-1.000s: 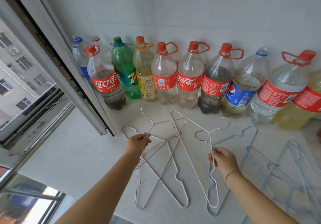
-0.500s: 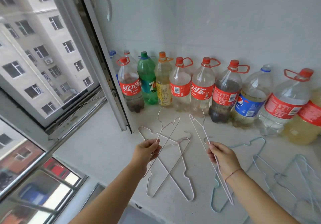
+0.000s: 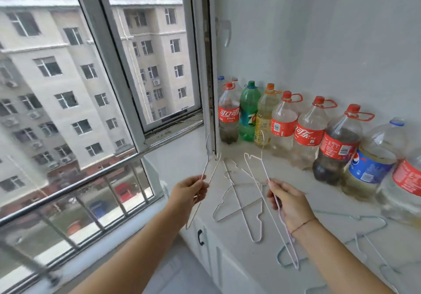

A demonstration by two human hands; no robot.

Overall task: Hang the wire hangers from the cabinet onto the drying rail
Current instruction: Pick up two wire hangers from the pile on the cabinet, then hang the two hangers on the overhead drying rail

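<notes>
What changed: both hands have lifted one wire hanger each off the cabinet top (image 3: 319, 193), and the view has turned to the left, toward the window (image 3: 145, 65).
Meaning for the task: the pick-up step looks finished. I judge that carrying the pair to the drying rail comes next.
Left hand (image 3: 189, 193): thumb and curled fingers pinch one shoulder of a white wire hanger (image 3: 213, 170). It hangs in the air beyond the cabinet edge, with its hook up in front of the window frame.
Right hand (image 3: 289, 202): fingers closed round a pale pink wire hanger (image 3: 264, 166), held above the cabinet top with its long side pointing down toward the person.
One second ago: both hangers lay flat on the surface and the hands were only taking hold of them.
Half a second ago: they were partly raised and the bottles filled the view. Now the building outside fills the left half.
Still to hang: two crossed white hangers (image 3: 241, 204) and several light blue hangers (image 3: 364, 236) lie on the cabinet top, near the row of plastic bottles (image 3: 282, 122).
Drying rail: I cannot tell where it is. A steel guard rail (image 3: 91, 179) crosses in front of the window, but it may not be the target.
</notes>
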